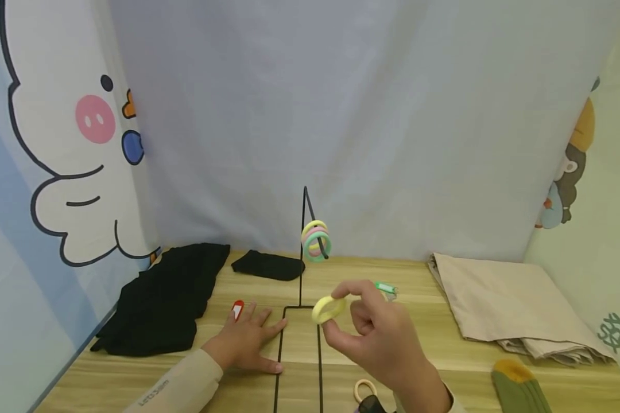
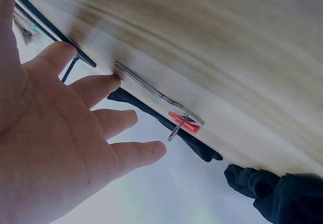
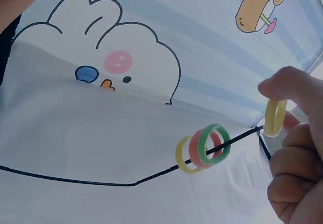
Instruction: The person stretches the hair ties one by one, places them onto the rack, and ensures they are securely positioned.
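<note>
My right hand [image 1: 379,330] pinches a yellow ring [image 1: 328,310] between thumb and forefinger, held up in front of the black wire stand [image 1: 303,281]. On the stand's sloping arm hang a green ring [image 1: 310,252], a pink ring and another yellow ring. In the right wrist view the pinched yellow ring [image 3: 275,118] overlaps the arm's tip, with the green ring [image 3: 225,143] farther along. My left hand [image 1: 248,341] lies with spread fingers on the table, thumb and forefinger at the stand's base wire. Just past its fingertips is a red key tag [image 1: 238,310].
Black cloth [image 1: 165,304] lies at the left, and a smaller black piece [image 1: 268,266] behind the stand. A green key tag [image 1: 386,287], folded beige cloth [image 1: 506,298] and a green sock [image 1: 519,390] are to the right. A wooden ring [image 1: 364,387] lies near the front.
</note>
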`<control>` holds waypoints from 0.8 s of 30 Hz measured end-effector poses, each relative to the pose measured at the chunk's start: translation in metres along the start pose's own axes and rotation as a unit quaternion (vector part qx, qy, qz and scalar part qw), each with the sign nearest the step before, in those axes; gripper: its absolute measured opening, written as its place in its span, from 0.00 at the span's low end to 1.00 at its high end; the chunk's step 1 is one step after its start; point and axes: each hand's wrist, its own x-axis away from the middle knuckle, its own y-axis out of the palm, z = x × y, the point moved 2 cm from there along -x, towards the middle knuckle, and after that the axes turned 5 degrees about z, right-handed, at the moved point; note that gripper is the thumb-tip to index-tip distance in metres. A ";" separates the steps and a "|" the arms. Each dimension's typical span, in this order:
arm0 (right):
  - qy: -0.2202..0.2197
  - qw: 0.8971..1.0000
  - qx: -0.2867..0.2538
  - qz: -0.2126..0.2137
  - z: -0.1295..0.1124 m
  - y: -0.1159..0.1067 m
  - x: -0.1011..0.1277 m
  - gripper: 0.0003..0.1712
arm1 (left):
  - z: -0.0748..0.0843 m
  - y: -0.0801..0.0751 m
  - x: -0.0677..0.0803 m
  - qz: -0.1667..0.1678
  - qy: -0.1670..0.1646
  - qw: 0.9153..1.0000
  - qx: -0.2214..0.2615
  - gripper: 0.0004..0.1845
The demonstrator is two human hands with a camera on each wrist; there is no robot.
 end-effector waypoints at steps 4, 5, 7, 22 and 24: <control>-0.041 0.996 0.008 0.081 -0.007 0.001 -0.017 0.13 | 0.001 0.000 0.000 0.001 0.000 1.000 -0.003 0.49; -0.041 0.995 0.012 0.091 -0.007 0.002 -0.021 0.14 | 0.001 -0.001 0.000 0.001 0.000 1.000 -0.004 0.49; -0.029 0.995 0.022 0.091 -0.006 0.003 -0.027 0.16 | 0.001 -0.001 0.000 -0.001 0.000 1.000 -0.005 0.49; 0.153 0.982 0.106 -0.032 0.040 0.024 0.024 0.32 | 0.002 0.003 0.000 -0.013 0.002 1.000 -0.001 0.49; 0.156 0.980 0.110 -0.049 0.046 0.025 0.029 0.31 | 0.000 0.002 -0.001 -0.005 0.001 1.000 -0.010 0.49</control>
